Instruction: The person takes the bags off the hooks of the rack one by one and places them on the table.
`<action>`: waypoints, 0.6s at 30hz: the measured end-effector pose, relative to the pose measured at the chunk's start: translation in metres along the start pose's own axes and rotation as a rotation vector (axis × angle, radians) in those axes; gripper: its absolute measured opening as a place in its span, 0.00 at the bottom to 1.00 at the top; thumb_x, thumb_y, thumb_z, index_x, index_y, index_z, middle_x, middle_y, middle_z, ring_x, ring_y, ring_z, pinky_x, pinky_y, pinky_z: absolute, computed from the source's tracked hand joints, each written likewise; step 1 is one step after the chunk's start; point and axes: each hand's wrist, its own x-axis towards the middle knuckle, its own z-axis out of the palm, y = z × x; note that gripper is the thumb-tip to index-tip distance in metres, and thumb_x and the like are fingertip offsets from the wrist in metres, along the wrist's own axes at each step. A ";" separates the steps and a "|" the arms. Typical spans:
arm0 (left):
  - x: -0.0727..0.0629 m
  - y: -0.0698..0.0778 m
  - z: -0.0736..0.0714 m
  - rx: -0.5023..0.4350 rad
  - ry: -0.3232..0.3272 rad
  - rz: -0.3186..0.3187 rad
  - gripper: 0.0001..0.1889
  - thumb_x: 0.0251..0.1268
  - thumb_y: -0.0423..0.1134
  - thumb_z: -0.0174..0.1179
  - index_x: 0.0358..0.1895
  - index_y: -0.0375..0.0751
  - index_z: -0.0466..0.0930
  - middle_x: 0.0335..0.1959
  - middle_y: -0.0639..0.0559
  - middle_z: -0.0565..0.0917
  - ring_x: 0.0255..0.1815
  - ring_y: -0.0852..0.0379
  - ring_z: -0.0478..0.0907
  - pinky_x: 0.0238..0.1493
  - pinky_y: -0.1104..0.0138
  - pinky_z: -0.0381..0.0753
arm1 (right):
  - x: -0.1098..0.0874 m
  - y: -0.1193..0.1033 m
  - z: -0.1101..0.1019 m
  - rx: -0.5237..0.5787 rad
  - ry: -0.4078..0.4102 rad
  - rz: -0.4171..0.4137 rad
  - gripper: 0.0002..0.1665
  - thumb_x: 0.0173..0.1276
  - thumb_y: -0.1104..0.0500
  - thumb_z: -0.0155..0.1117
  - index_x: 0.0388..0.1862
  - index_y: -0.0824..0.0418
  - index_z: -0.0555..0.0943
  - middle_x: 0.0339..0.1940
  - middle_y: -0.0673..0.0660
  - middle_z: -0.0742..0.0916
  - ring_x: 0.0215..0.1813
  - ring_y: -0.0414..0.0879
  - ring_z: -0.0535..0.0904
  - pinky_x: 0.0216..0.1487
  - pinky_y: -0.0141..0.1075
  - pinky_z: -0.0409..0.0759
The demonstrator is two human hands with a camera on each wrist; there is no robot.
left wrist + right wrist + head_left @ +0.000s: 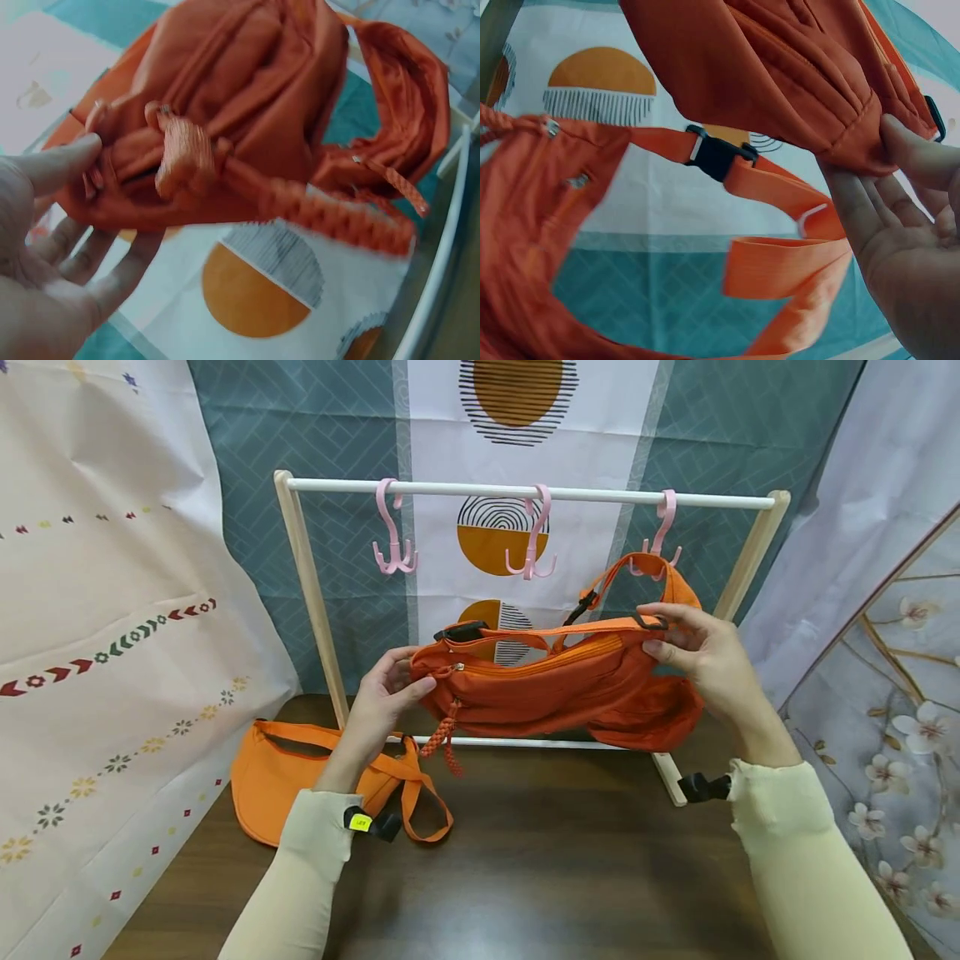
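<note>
A dark orange waist bag point(525, 693) is stretched level between both hands, in front of the rack. My left hand point(378, 697) pinches its left end, thumb in front and fingers behind. Braided zipper pulls point(330, 217) dangle near that hand in the left wrist view. The bag's right end is in the grip of my right hand point(701, 647), thumb on the near side. Behind it, a second orange bag point(540, 217) hangs by its buckled strap point(671, 578) from the right pink hook point(664, 518); the held bag partly hides it in the head view.
The rack has a white top bar point(465, 488) and wooden side posts point(311, 585). Other pink hooks hang at left point(392, 531) and middle point(536, 535). A lighter orange bag point(262, 785) lies on the dark wooden table point(540, 860). Patterned cloths stand around.
</note>
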 end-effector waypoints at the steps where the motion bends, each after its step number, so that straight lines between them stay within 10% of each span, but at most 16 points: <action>1: 0.000 0.003 0.000 0.021 0.005 0.008 0.25 0.75 0.33 0.63 0.72 0.43 0.70 0.56 0.48 0.81 0.53 0.51 0.80 0.52 0.67 0.84 | -0.004 0.005 0.001 0.005 0.020 0.000 0.26 0.71 0.73 0.66 0.67 0.64 0.81 0.48 0.50 0.89 0.40 0.39 0.87 0.40 0.27 0.84; 18: -0.013 0.025 0.005 0.240 0.013 -0.025 0.26 0.74 0.40 0.66 0.71 0.44 0.73 0.63 0.42 0.80 0.56 0.44 0.79 0.51 0.66 0.82 | -0.059 0.057 0.030 0.045 0.267 0.034 0.21 0.75 0.66 0.65 0.65 0.67 0.81 0.47 0.49 0.89 0.45 0.38 0.85 0.44 0.26 0.83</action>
